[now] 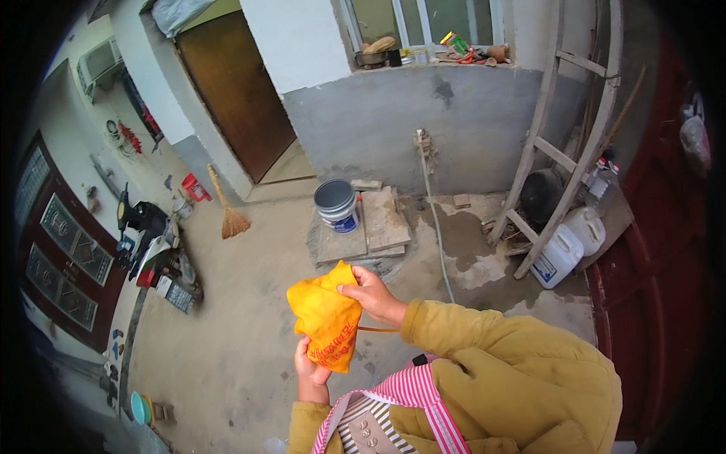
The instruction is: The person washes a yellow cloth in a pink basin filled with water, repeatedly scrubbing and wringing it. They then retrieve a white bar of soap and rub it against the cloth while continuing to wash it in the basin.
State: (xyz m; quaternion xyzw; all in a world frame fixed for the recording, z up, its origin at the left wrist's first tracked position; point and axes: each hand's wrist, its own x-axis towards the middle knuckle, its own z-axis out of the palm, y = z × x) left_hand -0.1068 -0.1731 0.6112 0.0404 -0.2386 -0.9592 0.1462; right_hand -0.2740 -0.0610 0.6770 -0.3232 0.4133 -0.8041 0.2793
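A yellow cloth (323, 301) with red printed writing is held up in front of my body, bunched and folded over itself. My right hand (371, 292) pinches its upper right corner between thumb and fingers. Lower down, my left hand (310, 363) grips the bottom left edge, partly hidden behind the fabric. A thin brown cord (379, 330) runs between the cloth and my right sleeve; where it ends is hidden.
A bucket (336, 205) stands on concrete slabs (387, 221) ahead. Right of it, a hose (434, 221) hangs from a wall tap (420, 135). A wooden ladder (553, 153) leans near white jugs (558, 255). Leftward are a straw broom (232, 221) and a scooter (159, 244).
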